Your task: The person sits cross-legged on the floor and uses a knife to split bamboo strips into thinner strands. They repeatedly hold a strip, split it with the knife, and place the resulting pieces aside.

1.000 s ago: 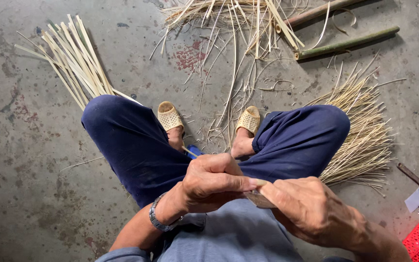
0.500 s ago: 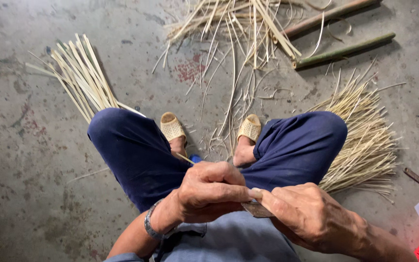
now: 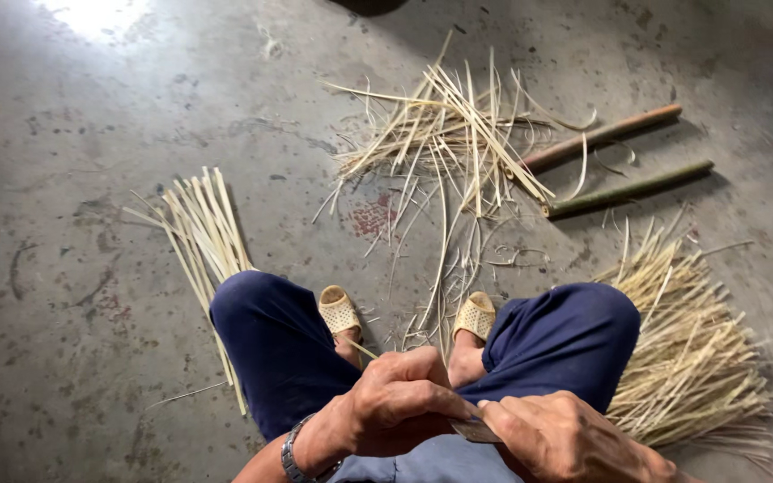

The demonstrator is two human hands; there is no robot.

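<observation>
The bare concrete floor (image 3: pixel 73 134) at the far left is open, and a hand could pass there freely. Close to the left knee (image 3: pixel 266 331) lies a bundle of bamboo strips (image 3: pixel 199 233). Ahead, between the sandals (image 3: pixel 340 313), loose splints (image 3: pixel 445 143) are scattered. Two bamboo poles (image 3: pixel 619 161) and a big pile of strips (image 3: pixel 691 349) block the right side.
</observation>
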